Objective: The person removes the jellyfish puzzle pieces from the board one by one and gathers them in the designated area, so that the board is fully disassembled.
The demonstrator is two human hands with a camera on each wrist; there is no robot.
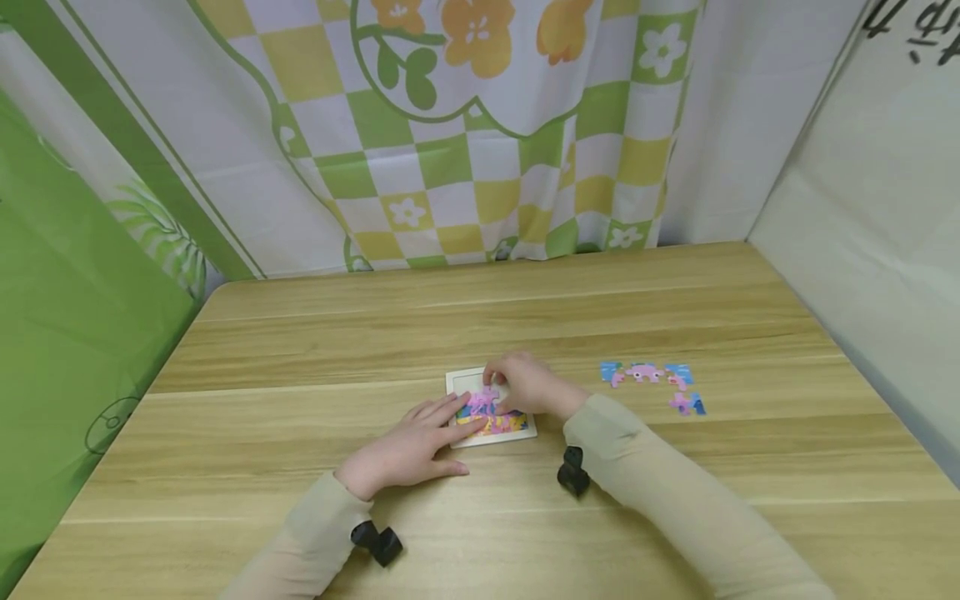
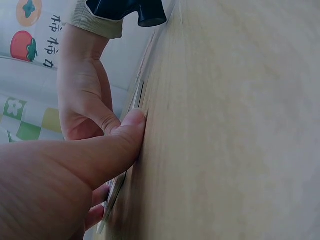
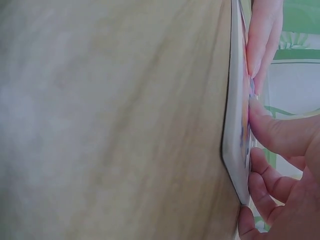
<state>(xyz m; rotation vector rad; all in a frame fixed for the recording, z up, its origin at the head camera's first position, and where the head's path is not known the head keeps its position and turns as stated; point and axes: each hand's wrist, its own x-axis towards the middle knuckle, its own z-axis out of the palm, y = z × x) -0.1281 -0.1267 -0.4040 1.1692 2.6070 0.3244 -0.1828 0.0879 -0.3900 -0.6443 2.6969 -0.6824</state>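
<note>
Head view: a white-rimmed rectangular puzzle tray (image 1: 495, 441) is pressed under the straight fingers of the left hand (image 1: 412, 442); a pink jigsaw piece (image 1: 491, 394) appears pinched by the curled right hand (image 1: 531, 386), loose pink-and-blue pieces (image 1: 645, 373) lying rightward. Left wrist view: the tray might skid if pressed too lightly. Right wrist view: seated multicoloured pieces (image 3: 245, 122) might be dislodged by thumb pressure.

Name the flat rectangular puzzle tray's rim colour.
The tray rim is white, clearest in the head view.
</note>
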